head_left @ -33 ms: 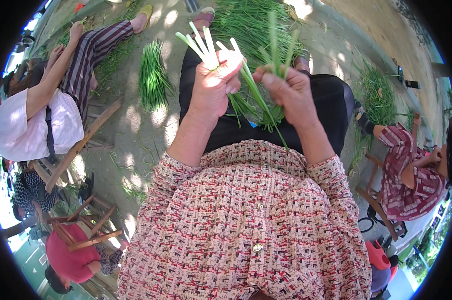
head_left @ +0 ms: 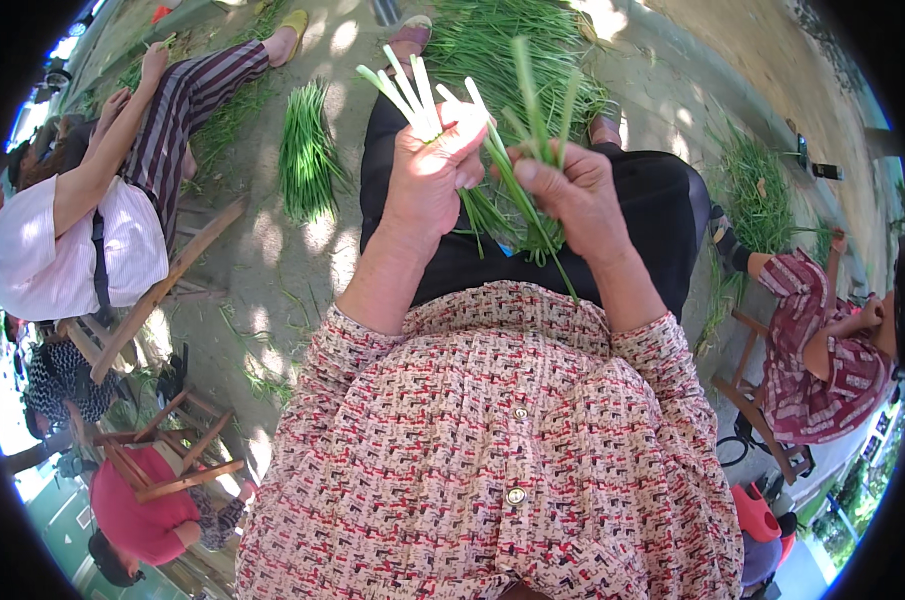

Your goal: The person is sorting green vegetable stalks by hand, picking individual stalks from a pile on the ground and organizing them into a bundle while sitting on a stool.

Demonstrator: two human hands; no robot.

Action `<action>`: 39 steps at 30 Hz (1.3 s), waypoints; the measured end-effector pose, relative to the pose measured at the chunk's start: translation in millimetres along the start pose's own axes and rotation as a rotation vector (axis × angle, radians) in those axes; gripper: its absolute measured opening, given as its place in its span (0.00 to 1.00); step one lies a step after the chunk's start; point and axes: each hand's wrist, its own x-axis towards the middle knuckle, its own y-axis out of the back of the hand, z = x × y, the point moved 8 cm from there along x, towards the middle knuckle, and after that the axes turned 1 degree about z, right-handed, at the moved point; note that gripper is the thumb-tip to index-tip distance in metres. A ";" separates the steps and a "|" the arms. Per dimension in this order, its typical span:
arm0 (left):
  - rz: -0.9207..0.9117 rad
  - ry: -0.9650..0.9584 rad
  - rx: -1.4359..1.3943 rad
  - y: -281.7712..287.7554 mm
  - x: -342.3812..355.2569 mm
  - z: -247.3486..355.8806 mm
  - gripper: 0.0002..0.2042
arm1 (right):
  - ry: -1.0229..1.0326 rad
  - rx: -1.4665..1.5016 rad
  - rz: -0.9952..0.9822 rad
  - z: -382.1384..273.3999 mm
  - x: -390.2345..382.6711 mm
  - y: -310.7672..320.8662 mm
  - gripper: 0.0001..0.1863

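Note:
My left hand (head_left: pixel 434 175) is closed around a bundle of green stalks (head_left: pixel 420 110) with pale white ends pointing up. My right hand (head_left: pixel 572 195) grips a smaller bunch of green leaves (head_left: pixel 537 120), blurred at the tips, just right of the left hand. Long green leaves dangle below both hands over my dark trousers (head_left: pixel 652 210). A small blue item (head_left: pixel 507 250), too hidden to name, shows on my lap.
A neat green bundle (head_left: pixel 310 150) lies on the ground at left, a large pile (head_left: pixel 502 45) ahead, loose greens (head_left: pixel 757 190) at right. Co-workers (head_left: pixel 82 240) (head_left: pixel 822 350) sit on wooden chairs either side; another person in pink (head_left: pixel 142 510) is at lower left.
My right hand and the leaves in it have shifted very slightly. Otherwise the view is almost the same.

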 end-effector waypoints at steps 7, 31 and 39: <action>0.069 0.048 0.024 -0.1 -2.3 -8.1 0.07 | -0.092 0.045 0.045 17.2 -2.7 -1.2 0.07; 0.045 0.067 0.099 -1.6 -12.1 -13.5 0.07 | -0.087 0.164 0.098 25.2 5.9 1.4 0.07; 0.095 0.030 -0.048 19.2 -8.8 0.0 0.06 | -0.017 0.173 0.194 5.4 4.9 27.9 0.10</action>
